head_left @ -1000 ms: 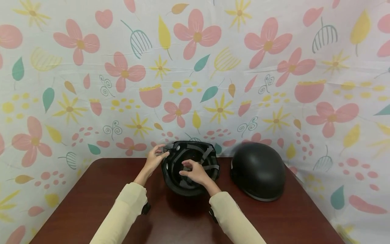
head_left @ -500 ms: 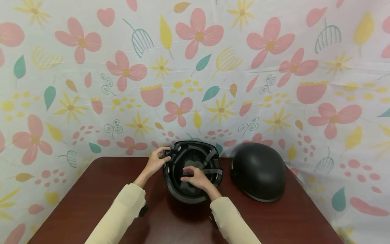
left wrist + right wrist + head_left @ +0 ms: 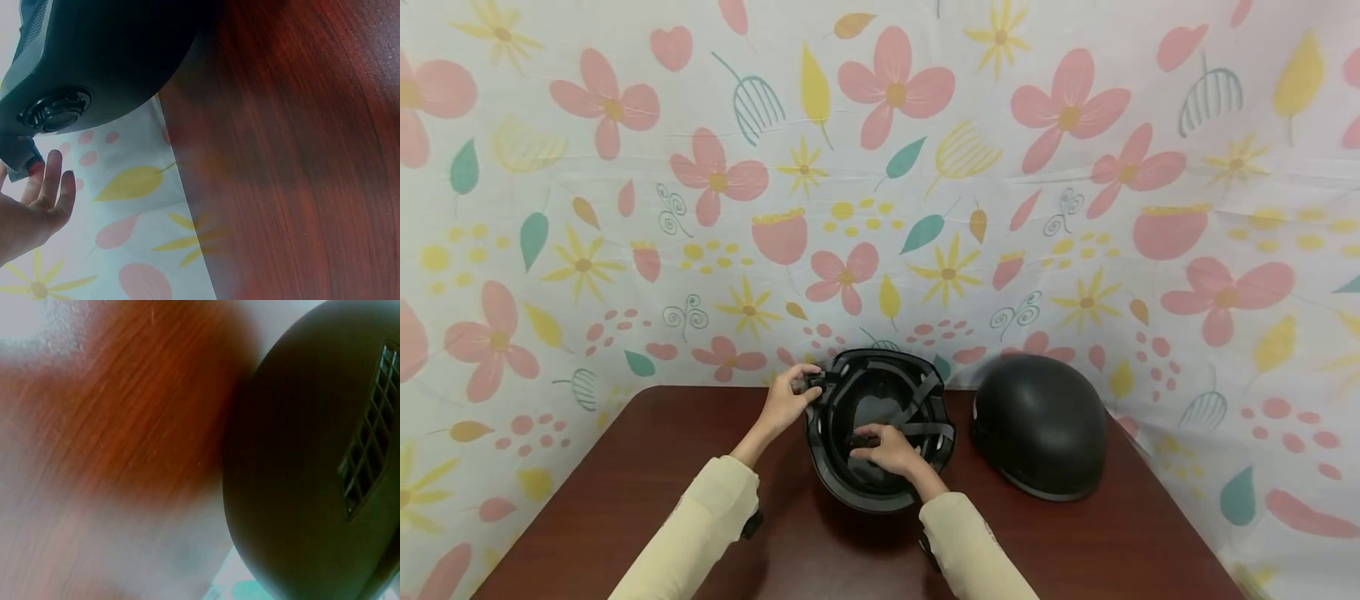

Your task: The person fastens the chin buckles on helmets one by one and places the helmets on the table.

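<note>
A black helmet [image 3: 842, 492] rests at the back of the table with its hollow inside turned toward me. Grey chin straps [image 3: 931, 429] run from its right side toward the middle. My left hand [image 3: 786, 404] is at the helmet's upper left edge, pinching a short dark strap end [image 3: 22, 159] beside a round side fitting [image 3: 59, 112]. My right hand [image 3: 891, 450] is bent in front of the opening, thumb and fingers curled around a small dark piece where the straps come together. In the right wrist view, the helmet's smooth shell [image 3: 287, 450] hides that hand.
A second black helmet [image 3: 1041, 429], shell up, lies close by on the right. The dark red wooden table [image 3: 625, 500] ends at a flower-printed cloth [image 3: 880, 192] hanging behind it. A mesh vent [image 3: 372, 431] shows in the shell in the right wrist view.
The helmet has shifted slightly right and toward me, and its inside shows more fully. My right hand has come down with it; my left hand has stayed at the edge.
</note>
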The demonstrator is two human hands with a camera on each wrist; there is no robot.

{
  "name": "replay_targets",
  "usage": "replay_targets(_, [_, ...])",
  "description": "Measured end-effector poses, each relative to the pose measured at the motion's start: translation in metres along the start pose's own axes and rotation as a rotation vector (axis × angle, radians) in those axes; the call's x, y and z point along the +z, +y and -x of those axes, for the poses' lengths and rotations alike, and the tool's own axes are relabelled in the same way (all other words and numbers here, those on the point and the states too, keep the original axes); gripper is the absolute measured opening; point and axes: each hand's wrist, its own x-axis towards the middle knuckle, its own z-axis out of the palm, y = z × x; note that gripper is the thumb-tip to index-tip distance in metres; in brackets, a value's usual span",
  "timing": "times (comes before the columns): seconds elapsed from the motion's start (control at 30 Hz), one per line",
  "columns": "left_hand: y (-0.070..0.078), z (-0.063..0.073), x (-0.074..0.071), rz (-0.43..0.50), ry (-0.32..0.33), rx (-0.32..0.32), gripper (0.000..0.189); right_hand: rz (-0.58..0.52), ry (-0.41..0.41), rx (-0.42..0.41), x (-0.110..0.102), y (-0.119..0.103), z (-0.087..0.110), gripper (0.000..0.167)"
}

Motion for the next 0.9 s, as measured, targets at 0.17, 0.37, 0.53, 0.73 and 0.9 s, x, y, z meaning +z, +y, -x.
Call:
replay_targets(0.17, [0.0,0.0,0.003,0.019,0.013,0.012,0.029,0.029,-0.009,-0.009,0.002,0.001,-0.001,0.045])
replay_targets(0.37, [-0.002,0.002,0.007,0.019,0.047,0.021,0.027,0.053,-0.013,-0.023,0.006,0.0,0.0,0.042])
replay_targets(0.53, [-0.003,0.003,0.009,0.03,0.067,0.016,0.026,0.091,-0.011,-0.026,0.01,0.001,0.0,0.036])
replay_targets(0.73, [-0.002,0.003,0.009,0.017,0.093,0.023,0.025,0.103,0.011,-0.048,0.013,0.002,-0.001,0.029])
replay_targets(0.9, [0.001,0.004,0.009,0.012,0.094,0.035,0.025,0.09,0.048,-0.056,0.013,0.003,-0.001,0.024])
